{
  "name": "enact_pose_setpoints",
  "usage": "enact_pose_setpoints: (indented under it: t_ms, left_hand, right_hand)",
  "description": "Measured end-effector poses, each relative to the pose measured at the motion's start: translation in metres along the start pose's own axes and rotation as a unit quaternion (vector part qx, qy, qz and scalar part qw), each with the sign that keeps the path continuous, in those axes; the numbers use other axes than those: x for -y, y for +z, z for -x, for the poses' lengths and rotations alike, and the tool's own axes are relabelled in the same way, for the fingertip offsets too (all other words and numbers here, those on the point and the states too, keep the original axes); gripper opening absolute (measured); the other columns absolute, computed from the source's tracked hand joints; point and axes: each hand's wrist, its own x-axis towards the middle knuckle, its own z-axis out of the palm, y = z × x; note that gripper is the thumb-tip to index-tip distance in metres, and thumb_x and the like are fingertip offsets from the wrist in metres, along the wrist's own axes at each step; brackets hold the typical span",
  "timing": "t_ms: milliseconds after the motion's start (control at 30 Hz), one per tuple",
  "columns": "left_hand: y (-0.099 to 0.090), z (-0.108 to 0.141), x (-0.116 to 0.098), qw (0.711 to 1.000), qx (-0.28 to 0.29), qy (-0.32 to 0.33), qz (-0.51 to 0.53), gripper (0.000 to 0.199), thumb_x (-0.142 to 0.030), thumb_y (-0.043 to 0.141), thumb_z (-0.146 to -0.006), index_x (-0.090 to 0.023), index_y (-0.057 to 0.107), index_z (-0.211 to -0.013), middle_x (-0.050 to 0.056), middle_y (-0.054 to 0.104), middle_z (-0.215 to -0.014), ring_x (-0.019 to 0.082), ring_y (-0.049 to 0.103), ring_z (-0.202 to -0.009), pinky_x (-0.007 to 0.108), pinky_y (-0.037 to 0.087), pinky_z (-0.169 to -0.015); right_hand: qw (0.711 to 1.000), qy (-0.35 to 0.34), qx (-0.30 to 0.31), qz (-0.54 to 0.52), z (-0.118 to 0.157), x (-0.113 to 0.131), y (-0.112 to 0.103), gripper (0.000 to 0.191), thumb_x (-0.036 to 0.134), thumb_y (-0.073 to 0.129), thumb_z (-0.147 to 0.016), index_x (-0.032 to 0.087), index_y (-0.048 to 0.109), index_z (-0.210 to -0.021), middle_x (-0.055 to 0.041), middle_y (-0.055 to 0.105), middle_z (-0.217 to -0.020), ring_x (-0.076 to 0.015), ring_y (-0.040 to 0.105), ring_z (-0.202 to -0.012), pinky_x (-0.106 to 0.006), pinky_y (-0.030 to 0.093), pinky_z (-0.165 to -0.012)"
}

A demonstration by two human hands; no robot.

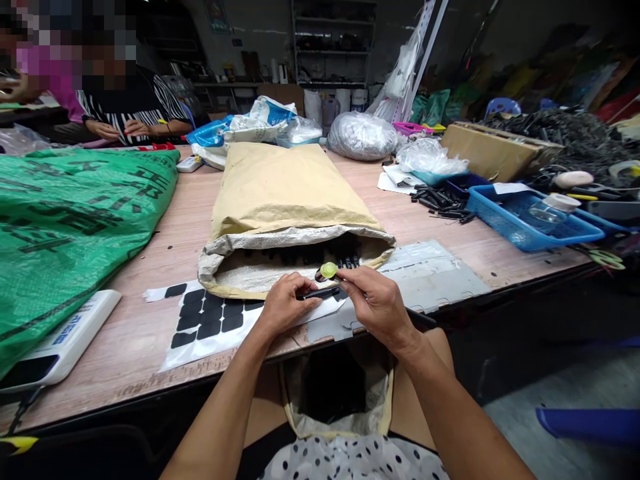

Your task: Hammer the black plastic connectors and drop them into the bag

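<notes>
Two bare hands work at the table edge, just in front of the open mouth of a tan sack (293, 187) lying on the table (155, 267). Left hand (289, 300): fingers closed on a slim black piece (323, 292), held roughly level above a sheet of black stickers (203, 317). Right hand (376, 299): thumb and fingers pinch a small item with a yellow-green round end (329, 270), which sits just above the black piece; whether they touch cannot be told. Black parts (350, 261) show inside the sack. Further right, a blue basket (525, 237) stands beside loose black pieces (440, 200); a green sack (75, 207) lies at left
</notes>
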Motion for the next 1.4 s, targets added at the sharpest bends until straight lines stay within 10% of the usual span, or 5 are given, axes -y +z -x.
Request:
enact_pose_setpoints:
  t_ms: [200, 1400]
  left_hand:
    - [-0.001, -0.001, -0.002, 1.0, -0.002, 0.007, -0.022, 0.012, -0.027, 0.076, -0.078, -0.019, 0.067, -0.076, 0.0, 0.061, -0.079, 0.019, 0.056, -0.082, 0.031, 0.043, -0.076]
    - [-0.004, 0.003, -0.005, 1.0, 0.008, -0.002, -0.004, 0.014, -0.025, 0.073, -0.071, -0.021, 0.068, -0.084, 0.001, 0.065, -0.087, 0.022, 0.057, -0.089, 0.034, 0.042, -0.08]
  right_hand:
    - [0.994, -0.006, 0.078, 0.081, 0.009, 0.001, 0.013, 0.025, 0.017, 0.055, -0.098, 0.024, 0.071, -0.115, -0.0046, 0.072, -0.092, -0.0199, 0.067, -0.09, -0.03, 0.053, -0.083]
    - [0.988, 0.019, 0.045, 0.147, 0.024, -0.066, -0.011, 0.017, 0.02, 0.063, -0.092, 0.025, 0.073, -0.104, -0.0029, 0.071, -0.092, -0.0225, 0.061, -0.091, -0.036, 0.048, -0.083]
